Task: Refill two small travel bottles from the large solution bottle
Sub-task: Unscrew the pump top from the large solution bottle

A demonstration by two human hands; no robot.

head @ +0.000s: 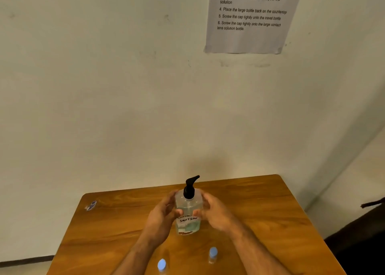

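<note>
The large clear solution bottle point(188, 210) with a black pump top stands upright on the wooden table point(260, 212), a handwritten label on its front. My left hand point(161, 216) cups its left side and my right hand point(214, 212) its right side, fingers curved around the body and touching it. Two small clear travel bottles with blue caps stand nearer to me: one point(161, 265) at the lower edge under my left forearm, the other point(213, 255) to its right between my forearms.
A small blue-and-white wrapper point(91, 205) lies near the table's far left corner. The table stands against a pale wall carrying a printed instruction sheet point(250, 18). A dark object point(370, 222) sits off the table's right side.
</note>
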